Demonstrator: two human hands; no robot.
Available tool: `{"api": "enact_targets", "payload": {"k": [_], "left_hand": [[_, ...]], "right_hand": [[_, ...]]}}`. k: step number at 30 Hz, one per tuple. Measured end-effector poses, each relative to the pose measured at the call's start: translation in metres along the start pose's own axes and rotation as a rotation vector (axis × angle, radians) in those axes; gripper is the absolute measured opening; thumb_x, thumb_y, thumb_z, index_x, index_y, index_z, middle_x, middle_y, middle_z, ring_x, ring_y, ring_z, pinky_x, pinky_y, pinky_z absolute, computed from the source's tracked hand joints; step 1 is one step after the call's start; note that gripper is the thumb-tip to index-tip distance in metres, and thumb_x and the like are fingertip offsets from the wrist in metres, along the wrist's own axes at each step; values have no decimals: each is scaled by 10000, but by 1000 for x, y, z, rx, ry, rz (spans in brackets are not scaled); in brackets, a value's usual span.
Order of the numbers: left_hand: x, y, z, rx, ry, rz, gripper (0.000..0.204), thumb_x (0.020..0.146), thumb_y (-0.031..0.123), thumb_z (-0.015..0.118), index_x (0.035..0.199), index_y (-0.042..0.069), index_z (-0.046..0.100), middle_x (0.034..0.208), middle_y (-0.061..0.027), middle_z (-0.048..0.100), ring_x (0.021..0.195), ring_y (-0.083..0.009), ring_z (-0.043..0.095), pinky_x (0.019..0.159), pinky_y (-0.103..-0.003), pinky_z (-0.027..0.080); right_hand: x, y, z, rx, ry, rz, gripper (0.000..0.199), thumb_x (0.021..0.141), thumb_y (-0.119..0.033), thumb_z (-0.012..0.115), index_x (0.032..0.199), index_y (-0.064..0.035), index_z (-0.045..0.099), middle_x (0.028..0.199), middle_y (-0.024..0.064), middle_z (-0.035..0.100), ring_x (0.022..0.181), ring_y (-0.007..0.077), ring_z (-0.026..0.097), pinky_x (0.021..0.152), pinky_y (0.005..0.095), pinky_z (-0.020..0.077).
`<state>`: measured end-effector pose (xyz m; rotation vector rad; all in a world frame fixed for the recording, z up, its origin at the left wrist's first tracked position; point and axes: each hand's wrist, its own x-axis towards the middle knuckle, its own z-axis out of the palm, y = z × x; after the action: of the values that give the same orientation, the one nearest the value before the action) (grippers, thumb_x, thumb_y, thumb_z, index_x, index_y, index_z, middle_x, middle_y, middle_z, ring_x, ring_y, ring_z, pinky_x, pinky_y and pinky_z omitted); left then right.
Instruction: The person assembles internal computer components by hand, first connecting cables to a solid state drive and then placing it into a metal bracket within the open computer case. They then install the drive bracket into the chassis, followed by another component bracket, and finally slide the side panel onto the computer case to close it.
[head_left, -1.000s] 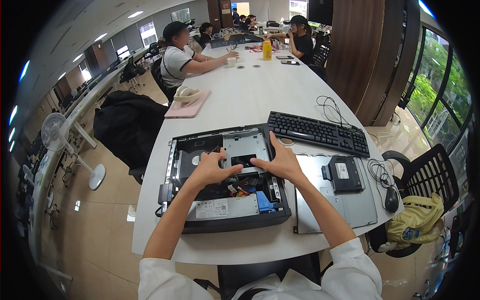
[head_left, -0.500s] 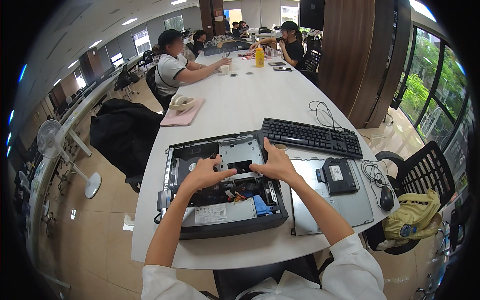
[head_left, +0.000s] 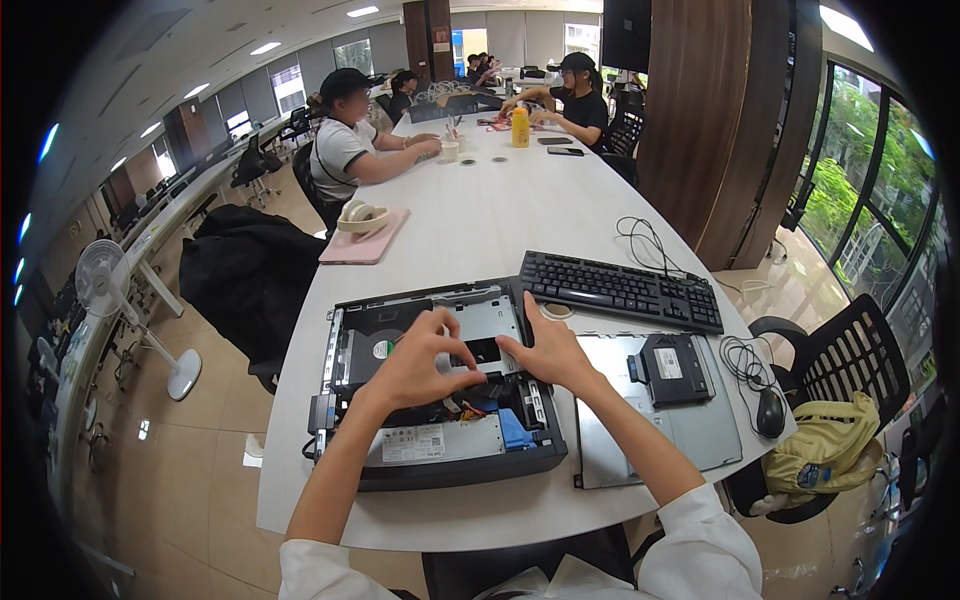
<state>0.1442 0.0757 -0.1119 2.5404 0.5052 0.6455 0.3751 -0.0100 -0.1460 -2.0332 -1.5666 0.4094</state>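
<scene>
An opened black desktop computer case (head_left: 460,477) lies flat on the table before me. Inside it are a silver metal drive bracket (head_left: 490,312), a round black fan (head_left: 384,344), a silver power supply (head_left: 425,445), coloured wires and a blue plastic piece (head_left: 516,429). My left hand (head_left: 425,362) hovers over the middle of the case, fingers curved, with a gap between them and the thumb. My right hand (head_left: 552,348) rests at the case's right edge, thumb at the bracket and index finger stretched forward. Parts beneath the hands are hidden.
Right of the case lies a metal cover panel (head_left: 640,445) with a black optical drive (head_left: 672,370) on it. Beyond are a black keyboard (head_left: 620,290) and mouse (head_left: 770,412). Headphones (head_left: 362,217) sit on a pink folder (head_left: 340,250). Two people sit farther along the table.
My left hand has shifted right over the case, its fingers now more curled. My right hand stays at the bracket's right side. The seated people have lowered their hands.
</scene>
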Motion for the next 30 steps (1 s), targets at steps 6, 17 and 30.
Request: {"api": "enact_targets", "payload": {"k": [6,17,30], "left_hand": [[4,-4,9,-49,-73,-26,215,796,239,882,789,49,782,960,-50,607,1003,-234,554,949,-374,467],[10,1,10,-173,-128,-235,225,801,210,865,772,9,767,818,-88,656,751,-207,620,694,-335,496],[-4,17,6,35,-54,110,215,928,239,762,925,27,796,957,-80,688,966,-263,623,851,-368,507]], "right_hand": [[-3,-2,3,-15,33,12,927,951,-474,617,1607,46,218,1115,353,697,1059,489,691,977,491,533],[-5,-7,4,3,43,53,898,953,-466,582,1622,10,218,1042,355,706,991,508,697,957,512,535],[-4,1,5,-9,39,30,855,981,-432,572,1640,-42,193,1033,358,703,997,509,693,965,517,525]]}}
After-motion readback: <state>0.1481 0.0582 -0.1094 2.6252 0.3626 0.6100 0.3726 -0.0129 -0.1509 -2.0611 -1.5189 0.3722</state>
